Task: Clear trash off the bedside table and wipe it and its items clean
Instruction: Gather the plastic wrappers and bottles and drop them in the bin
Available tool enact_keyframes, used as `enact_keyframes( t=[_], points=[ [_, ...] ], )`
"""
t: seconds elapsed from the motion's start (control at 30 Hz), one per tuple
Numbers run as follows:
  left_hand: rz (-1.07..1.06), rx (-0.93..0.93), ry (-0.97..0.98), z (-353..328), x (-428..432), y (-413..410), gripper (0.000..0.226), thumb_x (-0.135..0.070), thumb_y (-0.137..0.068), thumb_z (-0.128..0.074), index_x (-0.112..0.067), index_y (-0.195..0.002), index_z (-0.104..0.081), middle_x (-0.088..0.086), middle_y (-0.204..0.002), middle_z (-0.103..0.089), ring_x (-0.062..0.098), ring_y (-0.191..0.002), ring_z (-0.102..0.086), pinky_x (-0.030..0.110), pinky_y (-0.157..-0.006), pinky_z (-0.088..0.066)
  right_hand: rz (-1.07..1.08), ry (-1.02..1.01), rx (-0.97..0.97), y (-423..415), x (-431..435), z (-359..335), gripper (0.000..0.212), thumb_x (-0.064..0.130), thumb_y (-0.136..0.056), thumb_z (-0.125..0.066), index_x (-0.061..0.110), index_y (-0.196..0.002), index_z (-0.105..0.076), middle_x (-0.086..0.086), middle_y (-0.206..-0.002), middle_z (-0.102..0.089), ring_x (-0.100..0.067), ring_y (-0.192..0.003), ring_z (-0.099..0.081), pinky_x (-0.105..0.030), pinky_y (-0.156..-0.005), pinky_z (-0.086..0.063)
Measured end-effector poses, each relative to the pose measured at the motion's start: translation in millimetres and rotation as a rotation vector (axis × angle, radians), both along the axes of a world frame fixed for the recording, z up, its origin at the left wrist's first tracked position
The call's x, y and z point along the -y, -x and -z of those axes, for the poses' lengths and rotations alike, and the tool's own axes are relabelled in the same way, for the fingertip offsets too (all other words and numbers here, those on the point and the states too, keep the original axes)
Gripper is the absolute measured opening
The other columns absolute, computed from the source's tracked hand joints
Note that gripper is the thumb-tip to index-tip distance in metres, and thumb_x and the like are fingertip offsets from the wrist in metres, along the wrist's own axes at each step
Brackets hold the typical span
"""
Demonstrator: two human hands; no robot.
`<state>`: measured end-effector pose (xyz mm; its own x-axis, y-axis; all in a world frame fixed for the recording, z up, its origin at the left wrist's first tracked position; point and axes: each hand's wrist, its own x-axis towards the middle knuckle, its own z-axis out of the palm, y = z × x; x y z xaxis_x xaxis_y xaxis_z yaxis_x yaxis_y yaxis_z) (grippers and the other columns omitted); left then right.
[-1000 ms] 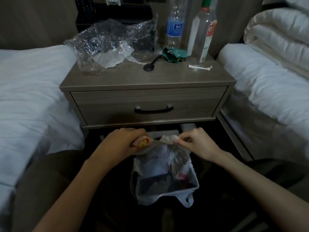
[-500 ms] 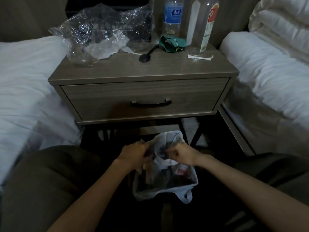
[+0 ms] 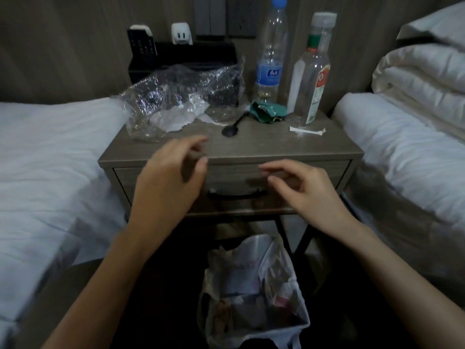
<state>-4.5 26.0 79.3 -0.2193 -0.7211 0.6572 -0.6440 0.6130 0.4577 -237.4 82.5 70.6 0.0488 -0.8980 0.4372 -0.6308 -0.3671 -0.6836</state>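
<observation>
The wooden bedside table [image 3: 264,144] carries crumpled clear plastic wrap [image 3: 176,104], a black spoon [image 3: 232,127], a green crumpled wrapper [image 3: 266,112], a white paper strip [image 3: 307,131], a water bottle with a blue label [image 3: 270,61] and a clear bottle with a red-and-green label [image 3: 312,79]. My left hand [image 3: 171,182] hovers at the table's front edge with relaxed fingers, holding nothing. In front of the drawer, my right hand [image 3: 304,190] is also empty and loosely spread. A white trash bag [image 3: 251,290] with rubbish inside stands on the floor below.
White beds flank the table on the left [image 3: 50,172] and right [image 3: 407,152]. A black organiser [image 3: 186,59] with a remote stands at the table's back against the wall. The drawer's black handle [image 3: 236,195] lies between my hands.
Both hands let go of the trash bag's rim and rose from the floor up to the table's front edge. The view tilted up toward the tabletop.
</observation>
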Motion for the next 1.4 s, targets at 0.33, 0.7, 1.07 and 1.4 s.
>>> enact_keyframes(
  t=[0.33,0.7,1.07,1.4],
  points=[
    [-0.303,0.117,0.322,-45.2,84.2,-4.6,0.045,-0.034,-0.088,-0.064,-0.022,-0.131,-0.056,0.008,-0.137,-0.049,0.033,-0.132,-0.035,0.047,-0.106,-0.033,0.071,0.096,-0.287,12.4,99.4,-27.6,0.037,0.014,-0.090,-0.064,0.024,-0.125,-0.061,0.006,-0.121,-0.059,-0.005,-0.106,-0.054,-0.025,-0.097,-0.044],
    [-0.387,0.409,0.083,-28.6,139.3,-11.5,0.078,-0.073,-0.075,-0.054,-0.037,-0.143,-0.038,0.002,-0.136,-0.046,0.031,-0.136,-0.029,0.065,-0.113,-0.007,0.061,-0.114,-0.592,-15.8,157.1,-19.3,0.046,0.054,-0.093,-0.044,0.045,-0.138,-0.043,0.010,-0.131,-0.049,-0.016,-0.120,-0.037,-0.042,-0.103,-0.034],
    [-0.327,0.428,-0.164,-16.2,151.4,-4.7,0.057,-0.050,-0.093,-0.051,-0.040,-0.146,-0.034,0.007,-0.121,-0.051,0.028,-0.120,-0.043,0.047,-0.103,-0.031,-0.040,-0.040,-0.474,-21.9,159.1,-26.1,0.012,0.032,-0.085,-0.069,0.021,-0.090,-0.065,0.005,-0.099,-0.058,-0.010,-0.093,-0.054,-0.030,-0.087,-0.047],
    [-0.127,0.070,0.017,-19.7,129.3,-4.7,0.047,-0.007,-0.092,-0.049,-0.035,-0.129,-0.058,0.000,-0.094,-0.041,0.019,-0.086,-0.048,0.037,-0.068,-0.044,0.201,0.113,-0.146,-15.9,139.2,-32.9,0.024,-0.002,-0.073,-0.072,0.020,-0.081,-0.067,0.015,-0.078,-0.061,0.006,-0.074,-0.058,0.002,-0.069,-0.037]
  ],
)
